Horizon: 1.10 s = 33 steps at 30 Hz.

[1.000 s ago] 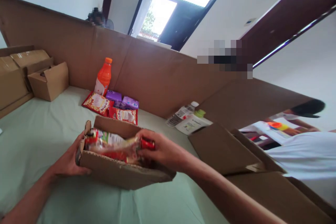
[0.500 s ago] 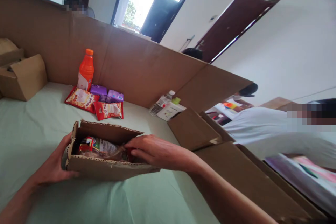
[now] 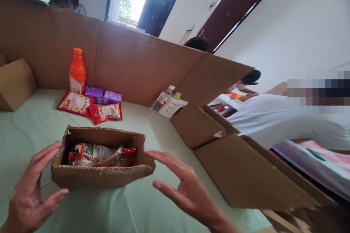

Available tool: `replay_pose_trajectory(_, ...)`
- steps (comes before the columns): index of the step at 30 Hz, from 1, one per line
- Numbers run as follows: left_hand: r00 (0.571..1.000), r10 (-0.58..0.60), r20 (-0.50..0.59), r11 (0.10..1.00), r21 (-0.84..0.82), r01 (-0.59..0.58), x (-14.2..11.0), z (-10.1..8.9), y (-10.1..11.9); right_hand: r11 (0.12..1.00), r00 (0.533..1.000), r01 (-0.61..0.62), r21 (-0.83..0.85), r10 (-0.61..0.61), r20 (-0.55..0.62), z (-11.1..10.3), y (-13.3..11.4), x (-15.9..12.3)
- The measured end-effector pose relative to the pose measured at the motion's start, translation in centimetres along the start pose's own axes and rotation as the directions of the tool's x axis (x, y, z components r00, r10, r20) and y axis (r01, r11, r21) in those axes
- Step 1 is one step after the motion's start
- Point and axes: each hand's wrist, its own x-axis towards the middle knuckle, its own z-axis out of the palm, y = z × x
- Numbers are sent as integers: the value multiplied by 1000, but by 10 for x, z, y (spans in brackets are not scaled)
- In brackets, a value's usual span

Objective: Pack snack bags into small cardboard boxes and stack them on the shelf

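Observation:
In front of me on the green cloth stands an open-topped cardboard box [image 3: 101, 178]. Inside it lie packaged snacks [image 3: 102, 151] in clear, red and green wrapping; their exact kind is hard to make out. My left hand [image 3: 35, 189] is at the box's left side, fingers spread and thumb apart. My right hand [image 3: 183, 185] is open at the right end, its fingertips close to the cardboard; whether they touch it I cannot tell. Behind the box are two red snack bags [image 3: 76, 102], two purple packs [image 3: 112, 97] and an orange-capped bottle [image 3: 77, 72].
A cardboard wall [image 3: 147, 69] runs along the back. A clear water bottle [image 3: 162, 100] and a white pouch with a green cap [image 3: 172, 107] lean near it. Larger cardboard flaps [image 3: 246, 174] stand at the right, another box [image 3: 16, 83] at the left. A person in a white shirt [image 3: 268, 116] is beyond.
My right hand has come out of the box and opened at its right end. The left hand has let go of the box's left side. My view has shifted slightly.

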Motion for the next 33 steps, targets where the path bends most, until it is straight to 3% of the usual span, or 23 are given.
replay_pose_trajectory(7,993,94,74,992,75,-100,10,9,10,978,976,207,-37,-209,-69,45,-8,10)
replay_pose_trajectory(14,996,-76,50,992,100,71,10,11,8,976,977,134,-174,-159,-141,49,1,6)
replay_pose_trajectory(18,985,-172,-16,980,97,173,5,14,11,962,974,196,-189,-214,-77,49,7,17)
replay_pose_trajectory(22,999,-36,-41,989,145,41,7,20,13,962,970,240,-131,-242,4,48,11,29)
replay_pose_trajectory(25,997,59,-48,971,236,-46,15,24,16,959,964,259,-118,-265,-33,50,11,35)
replay_pose_trajectory(30,981,177,80,930,312,-193,24,27,19,932,953,286,-225,-302,-38,54,4,34)
replay_pose_trajectory(33,979,179,99,923,328,-202,23,25,20,903,949,275,-331,-309,-57,53,0,33)
